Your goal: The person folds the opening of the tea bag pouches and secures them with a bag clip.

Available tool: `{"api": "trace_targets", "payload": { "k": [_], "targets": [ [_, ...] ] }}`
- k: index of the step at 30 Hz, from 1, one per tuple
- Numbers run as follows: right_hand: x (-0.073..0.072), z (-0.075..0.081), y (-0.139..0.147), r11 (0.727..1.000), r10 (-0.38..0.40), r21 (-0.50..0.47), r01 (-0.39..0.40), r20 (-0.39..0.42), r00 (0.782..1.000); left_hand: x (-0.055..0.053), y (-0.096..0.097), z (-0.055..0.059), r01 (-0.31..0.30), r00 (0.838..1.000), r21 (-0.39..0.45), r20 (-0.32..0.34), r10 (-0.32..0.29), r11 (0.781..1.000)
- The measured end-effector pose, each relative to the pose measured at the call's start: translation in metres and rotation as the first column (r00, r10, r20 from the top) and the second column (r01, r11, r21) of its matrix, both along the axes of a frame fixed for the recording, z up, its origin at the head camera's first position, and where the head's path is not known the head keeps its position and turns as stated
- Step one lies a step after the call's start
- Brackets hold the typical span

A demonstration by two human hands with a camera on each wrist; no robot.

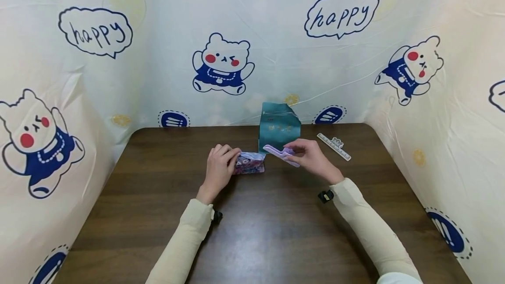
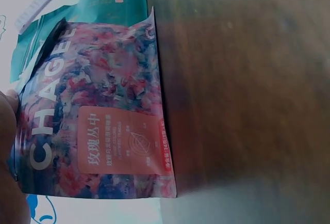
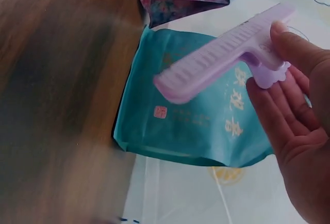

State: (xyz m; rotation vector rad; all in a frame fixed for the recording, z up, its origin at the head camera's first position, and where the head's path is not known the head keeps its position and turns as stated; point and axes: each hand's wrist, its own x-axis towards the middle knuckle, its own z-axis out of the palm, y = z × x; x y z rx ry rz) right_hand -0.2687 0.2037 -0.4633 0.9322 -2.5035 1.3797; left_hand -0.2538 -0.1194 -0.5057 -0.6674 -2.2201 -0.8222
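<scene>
My left hand (image 1: pixel 219 165) grips the top edge of a floral pink-and-blue tea pouch (image 2: pixel 103 84), which stands on the table with "CHAGEE" printed on it. Between the thumb and fingers of my right hand (image 1: pixel 309 157) is a lilac sealing clip (image 3: pixel 221 53) with a ruler-like bar, pinched at its handle. The clip is apart from the floral pouch, to its right. A teal tea pouch (image 1: pixel 279 128) stands just behind the clip; its front shows in the right wrist view.
A white sealing clip (image 1: pixel 334 146) lies on the brown wooden table (image 1: pixel 260 231), right of the teal pouch. Pale curtains (image 1: pixel 276 12) with printed bears surround the table at the back and sides.
</scene>
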Motion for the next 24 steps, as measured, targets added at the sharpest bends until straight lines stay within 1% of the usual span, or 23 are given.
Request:
{"api": "trace_targets", "payload": {
  "k": [2, 5, 14, 17, 24],
  "targets": [
    [-0.001, 0.000, -0.003, 0.999, 0.034, 0.018, -0.033, -0.041, 0.999, 0.001, 0.000, 0.001, -0.001, 1.000, -0.001, 0.000, 0.001, 1.000],
    [-0.003, -0.001, -0.006, 0.997, 0.068, 0.038, -0.065, -0.078, 0.995, 0.002, 0.000, 0.001, -0.001, 1.000, -0.003, 0.001, 0.001, 1.000],
    [-0.011, -0.009, -0.010, 0.991, 0.104, 0.093, -0.093, -0.127, 0.986, 0.003, -0.001, 0.001, 0.004, 1.000, 0.000, 0.003, -0.004, 1.000],
    [-0.013, -0.010, -0.010, 0.990, 0.106, 0.106, -0.093, -0.122, 0.987, 0.003, -0.002, 0.001, 0.007, 1.000, 0.001, 0.013, -0.007, 1.000],
    [-0.016, -0.009, -0.008, 0.986, 0.097, 0.139, -0.086, -0.069, 0.993, 0.002, -0.002, 0.001, 0.005, 0.999, -0.009, 0.035, -0.004, 1.000]
  ]
}}
